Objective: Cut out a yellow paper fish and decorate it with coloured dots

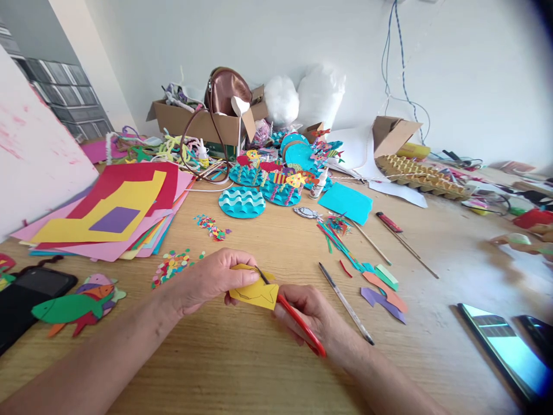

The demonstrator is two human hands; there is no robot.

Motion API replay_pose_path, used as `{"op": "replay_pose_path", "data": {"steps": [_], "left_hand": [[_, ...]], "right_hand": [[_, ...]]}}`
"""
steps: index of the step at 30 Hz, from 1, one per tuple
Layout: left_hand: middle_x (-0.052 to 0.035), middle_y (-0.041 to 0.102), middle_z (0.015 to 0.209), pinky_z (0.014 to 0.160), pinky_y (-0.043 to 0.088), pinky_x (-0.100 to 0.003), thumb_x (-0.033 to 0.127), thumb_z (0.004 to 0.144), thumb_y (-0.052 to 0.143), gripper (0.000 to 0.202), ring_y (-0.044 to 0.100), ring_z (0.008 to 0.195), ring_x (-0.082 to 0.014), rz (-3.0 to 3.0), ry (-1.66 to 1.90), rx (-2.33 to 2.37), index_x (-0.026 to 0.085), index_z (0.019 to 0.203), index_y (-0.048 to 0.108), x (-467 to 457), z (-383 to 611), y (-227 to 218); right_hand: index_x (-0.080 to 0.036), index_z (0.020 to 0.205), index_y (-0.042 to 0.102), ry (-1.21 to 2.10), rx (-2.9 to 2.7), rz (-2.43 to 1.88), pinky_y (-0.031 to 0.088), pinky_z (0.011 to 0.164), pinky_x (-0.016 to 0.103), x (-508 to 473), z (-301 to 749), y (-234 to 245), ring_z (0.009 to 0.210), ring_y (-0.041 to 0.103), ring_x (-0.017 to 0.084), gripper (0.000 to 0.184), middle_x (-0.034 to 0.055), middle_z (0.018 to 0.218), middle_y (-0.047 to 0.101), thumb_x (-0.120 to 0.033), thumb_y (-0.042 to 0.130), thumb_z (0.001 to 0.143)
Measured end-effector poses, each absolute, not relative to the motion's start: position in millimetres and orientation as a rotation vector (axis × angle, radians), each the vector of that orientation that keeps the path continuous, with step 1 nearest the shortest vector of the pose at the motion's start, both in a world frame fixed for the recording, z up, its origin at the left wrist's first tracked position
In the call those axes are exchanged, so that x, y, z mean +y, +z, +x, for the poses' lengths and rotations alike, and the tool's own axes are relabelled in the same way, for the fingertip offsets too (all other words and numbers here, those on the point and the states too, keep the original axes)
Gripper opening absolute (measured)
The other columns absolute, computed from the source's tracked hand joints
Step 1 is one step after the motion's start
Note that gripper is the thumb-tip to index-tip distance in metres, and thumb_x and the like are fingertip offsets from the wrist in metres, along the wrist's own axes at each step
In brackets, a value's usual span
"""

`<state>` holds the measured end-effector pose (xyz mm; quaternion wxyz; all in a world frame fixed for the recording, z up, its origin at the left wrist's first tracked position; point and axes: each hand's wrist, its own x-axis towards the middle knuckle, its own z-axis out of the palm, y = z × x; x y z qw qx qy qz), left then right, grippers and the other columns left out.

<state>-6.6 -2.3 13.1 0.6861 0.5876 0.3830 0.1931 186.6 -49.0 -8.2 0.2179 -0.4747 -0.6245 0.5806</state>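
Observation:
Between thumb and fingers, my left hand pinches a small piece of yellow paper with a fish outline drawn on it. My right hand is closed around the red handles of a pair of scissors. The scissors' dark blades reach over the yellow paper, close to the left thumb. On the table to the right of the hands lies a pen. Cut-out paper fish in green, purple, orange and red are piled left of my left forearm.
Coloured paper sheets are stacked at the left, near confetti dots. Blue wave-patterned discs, a glue bottle and a blue sheet lie ahead. Paper scraps and a phone are at right; another person's hand shows beyond.

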Motion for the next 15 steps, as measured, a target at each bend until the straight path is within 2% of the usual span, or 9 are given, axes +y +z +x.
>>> {"op": "replay_pose_path", "data": {"steps": [6, 12, 15], "left_hand": [[0.0045, 0.046, 0.058, 0.043, 0.033, -0.016, 0.039, 0.076, 0.054, 0.025, 0.041, 0.051, -0.0066, 1.322, 0.47, 0.858, 0.015, 0.066, 0.051, -2.5, -6.6, 12.1], [0.004, 0.047, 0.059, 0.043, 0.033, -0.016, 0.037, 0.077, 0.052, 0.024, 0.04, 0.05, -0.0064, 1.337, 0.478, 0.849, 0.015, 0.067, 0.051, -2.2, -5.3, 12.2], [0.0041, 0.046, 0.059, 0.043, 0.032, -0.016, 0.036, 0.077, 0.052, 0.024, 0.04, 0.05, -0.0063, 1.347, 0.482, 0.845, 0.015, 0.067, 0.05, -2.2, -4.8, 11.7]], "right_hand": [[-0.018, 0.057, 0.039, 1.615, -1.707, -1.323, 0.018, 0.036, 0.018, -49.2, 186.4, -10.5, 0.039, 0.028, 0.004, 0.037, -0.0078, 0.045, 0.033, -0.045, 0.053, 0.078], [-0.018, 0.057, 0.039, 1.648, -1.709, -1.263, 0.022, 0.039, 0.018, -49.0, 185.3, -7.3, 0.041, 0.031, 0.005, 0.029, -0.0065, 0.045, 0.038, -0.031, 0.044, 0.083], [-0.018, 0.056, 0.038, 1.648, -1.724, -1.242, 0.022, 0.041, 0.018, -49.9, 185.7, -5.3, 0.043, 0.031, 0.006, 0.03, -0.0059, 0.046, 0.038, -0.029, 0.043, 0.083]]}}
